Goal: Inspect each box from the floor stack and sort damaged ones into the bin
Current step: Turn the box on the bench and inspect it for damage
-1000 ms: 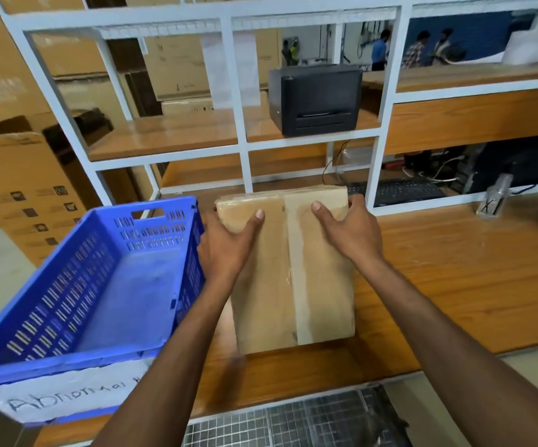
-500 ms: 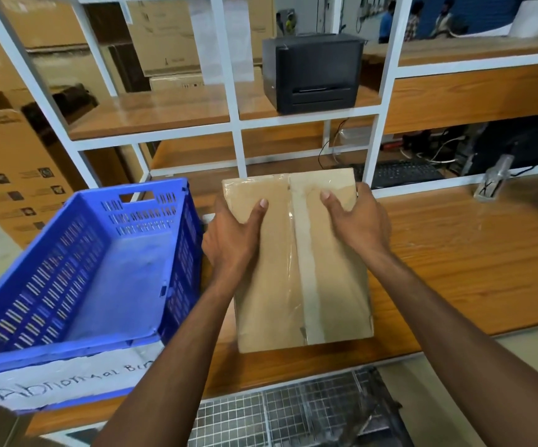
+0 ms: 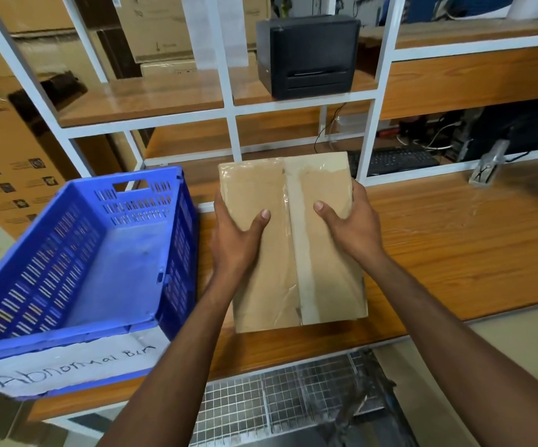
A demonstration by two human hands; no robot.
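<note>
A flat brown cardboard box [image 3: 296,279], sealed with clear tape down its middle, is held over the wooden worktable [image 3: 454,253]. My left hand [image 3: 235,240] grips its left edge with the thumb on top. My right hand [image 3: 351,227] grips its right edge the same way. Its far end is tilted up toward me. To the left stands the blue slotted bin [image 3: 77,253], labelled "Abnormal Bin" on white paper at its front; nothing lies in it.
A white-framed shelf rises behind the table with a black label printer [image 3: 309,53] on it. A keyboard [image 3: 393,161] and cables sit at the back right. Large cartons [image 3: 6,156] stand at the left. A wire mesh cage [image 3: 293,391] lies below the table's front edge.
Both hands have drawn the box nearer to me and lifted its far end. My grip has shifted from the far corners down along the sides.
</note>
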